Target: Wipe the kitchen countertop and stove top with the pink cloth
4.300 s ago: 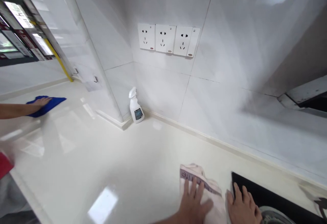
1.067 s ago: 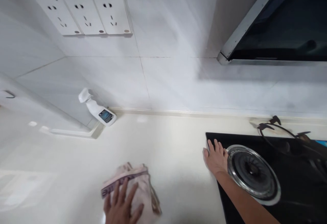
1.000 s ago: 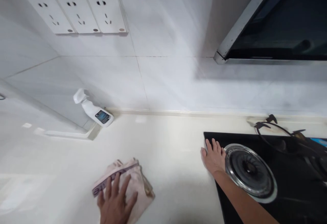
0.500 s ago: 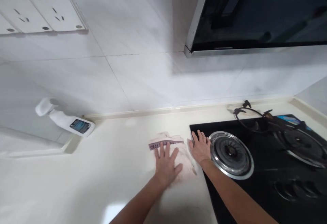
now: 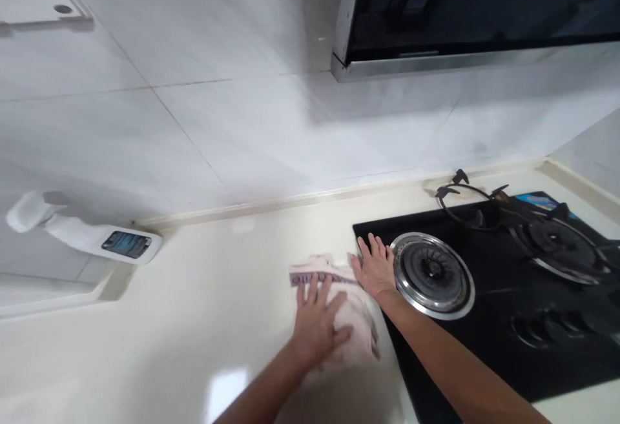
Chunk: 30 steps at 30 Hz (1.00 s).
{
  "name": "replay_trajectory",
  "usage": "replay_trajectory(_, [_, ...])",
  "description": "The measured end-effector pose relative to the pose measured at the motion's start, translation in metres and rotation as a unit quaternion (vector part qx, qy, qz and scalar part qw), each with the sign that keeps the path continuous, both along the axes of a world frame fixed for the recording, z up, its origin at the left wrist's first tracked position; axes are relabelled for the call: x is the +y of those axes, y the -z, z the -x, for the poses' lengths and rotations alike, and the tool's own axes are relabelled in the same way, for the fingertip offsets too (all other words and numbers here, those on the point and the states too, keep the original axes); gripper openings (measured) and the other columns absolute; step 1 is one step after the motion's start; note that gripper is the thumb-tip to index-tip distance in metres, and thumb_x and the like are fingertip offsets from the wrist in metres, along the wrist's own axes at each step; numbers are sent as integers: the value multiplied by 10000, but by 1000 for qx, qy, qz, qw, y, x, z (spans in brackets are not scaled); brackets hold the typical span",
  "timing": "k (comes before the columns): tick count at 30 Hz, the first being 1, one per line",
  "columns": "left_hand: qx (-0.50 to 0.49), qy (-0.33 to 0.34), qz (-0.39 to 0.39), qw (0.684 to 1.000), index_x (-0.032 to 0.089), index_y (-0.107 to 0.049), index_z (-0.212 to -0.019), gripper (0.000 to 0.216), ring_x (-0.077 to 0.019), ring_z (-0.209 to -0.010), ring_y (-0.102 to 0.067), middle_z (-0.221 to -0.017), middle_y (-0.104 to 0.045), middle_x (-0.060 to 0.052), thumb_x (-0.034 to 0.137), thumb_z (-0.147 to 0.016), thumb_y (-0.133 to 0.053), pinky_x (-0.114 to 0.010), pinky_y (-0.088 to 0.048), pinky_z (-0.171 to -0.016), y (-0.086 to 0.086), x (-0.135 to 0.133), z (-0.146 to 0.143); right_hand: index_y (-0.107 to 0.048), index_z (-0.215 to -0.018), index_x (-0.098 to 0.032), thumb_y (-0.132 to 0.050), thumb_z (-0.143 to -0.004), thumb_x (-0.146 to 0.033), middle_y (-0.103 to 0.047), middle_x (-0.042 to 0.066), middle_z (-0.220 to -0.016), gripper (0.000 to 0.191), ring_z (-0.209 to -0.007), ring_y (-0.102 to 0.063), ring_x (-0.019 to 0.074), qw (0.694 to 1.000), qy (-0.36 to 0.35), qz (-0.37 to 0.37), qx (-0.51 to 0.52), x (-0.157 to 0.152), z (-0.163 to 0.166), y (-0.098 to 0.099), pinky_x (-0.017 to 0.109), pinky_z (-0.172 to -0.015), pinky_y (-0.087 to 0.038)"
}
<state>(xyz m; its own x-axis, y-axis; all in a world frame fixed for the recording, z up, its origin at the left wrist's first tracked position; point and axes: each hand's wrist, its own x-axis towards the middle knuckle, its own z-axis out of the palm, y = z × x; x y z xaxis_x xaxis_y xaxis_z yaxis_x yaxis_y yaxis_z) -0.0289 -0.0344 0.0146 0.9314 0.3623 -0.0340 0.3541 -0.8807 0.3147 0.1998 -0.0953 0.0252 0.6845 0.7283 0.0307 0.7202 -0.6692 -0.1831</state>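
**Q:** Head view, left hand: state and position?

**A:** My left hand [image 5: 317,328] lies flat on a folded pink cloth [image 5: 362,327], fingers open and spread, with no grip. The cloth rests on the cream countertop [image 5: 159,353], its purple-lettered hem [image 5: 314,279] just past my fingertips.

**Q:** Right hand?

**A:** My right hand [image 5: 374,268] is also open, fingers spread, holding nothing. It lies across the edge of the black glass gas hob [image 5: 489,301], just beside the cloth and the steel burner ring [image 5: 431,275].

**Q:** Other items in view?

**A:** A white spray bottle [image 5: 92,240] stands well apart to my left, against the tiled wall [image 5: 203,133]. A steel-edged range hood [image 5: 436,56] is above the hob.
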Motion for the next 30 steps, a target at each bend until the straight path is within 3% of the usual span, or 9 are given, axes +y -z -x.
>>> replay_trajectory(4, [13, -65, -24, 998, 348, -492, -1532, 681, -477, -1586, -97, -1740, -237, -87, 684, -941, -530, -717, -63, -1227, -25, 53, -70, -388, -1559, -214, -305, -1022, -534, -315, 143, -1694, 631, -1568, -246, 333, 1000, -1, -5, 12, -1, -2, -1, 557, -1264, -164])
replay_trajectory(7, [49, -52, -32, 997, 364, -460, -1545, 669, -451, -1593, -88, -1745, -226, -70, 645, -944, -547, -701, -92, -1234, -38, 80, -113, -386, -1561, -224, -270, -1029, -515, -314, 138, -1696, 617, -1568, -239, 327, 1000, 3, -8, 12, -1, -3, -1, 561, -1258, -165])
replay_trajectory(13, [73, -81, -19, 994, 317, -523, -1490, 656, -491, -1569, -138, -1705, -302, -121, 596, -900, -594, -762, -126, -1196, -48, 93, -155, -407, -1551, -245, -255, -1033, -507, -342, 123, -1686, 600, -1560, -265, 306, 1000, 7, -8, 7, -1, -5, -2, 542, -1257, -188])
replay_trajectory(17, [61, -93, -30, 993, 279, -573, -1425, 581, -456, -1560, -187, -1645, -394, -125, 552, -912, -574, -728, -167, -1207, -54, 78, -138, -408, -1550, -246, -275, -1031, -515, -339, 129, -1686, 599, -1563, -268, 311, 1000, 10, -12, 4, -2, -4, -4, 547, -1260, -193])
replay_trajectory(21, [52, -95, -35, 993, 241, -614, -1367, 588, -469, -1539, -234, -1571, -484, -146, 581, -888, -612, -724, -224, -1194, -55, 48, -88, -428, -1537, -223, -270, -1030, -527, -354, 140, -1677, 612, -1555, -289, 328, 1000, 4, -15, -1, -4, -3, -4, 561, -1253, -215])
replay_trajectory(26, [12, -85, -27, 996, 234, -675, -1255, 565, -468, -1528, -269, -1521, -539, -152, 632, -855, -654, -729, -174, -1223, -39, 6, -25, -460, -1517, -219, -249, -1033, -519, -372, 140, -1667, 608, -1547, -296, 326, 1000, -6, -23, -14, -6, -3, 2, 550, -1246, -221])
replay_trajectory(30, [-1, -93, -9, 996, 275, -639, -1347, 657, -454, -1553, -234, -1584, -490, -139, 690, -838, -662, -728, -143, -1240, -28, 5, -21, -462, -1516, -200, -279, -1029, -510, -378, 156, -1659, 606, -1545, -297, 346, 999, -6, -26, -22, -6, -3, 6, 567, -1241, -221])
